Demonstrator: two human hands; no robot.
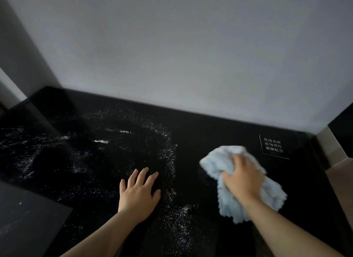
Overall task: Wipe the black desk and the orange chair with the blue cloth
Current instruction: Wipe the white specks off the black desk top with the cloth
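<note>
Blue cloth (215, 166) is lying bunched on the right side of the black table (210, 126), and your right hand (242, 178) is gripping it from above, fingers curled into its folds. Your left hand (138, 191) is resting flat on the table near the front middle, fingers straight and spread, holding nothing. Arcs of white specks (168, 155) are lying across the left and middle, just beside that hand. Beyond the cloth, a small sign (273, 146) with white characters is sitting near the back right corner.
</note>
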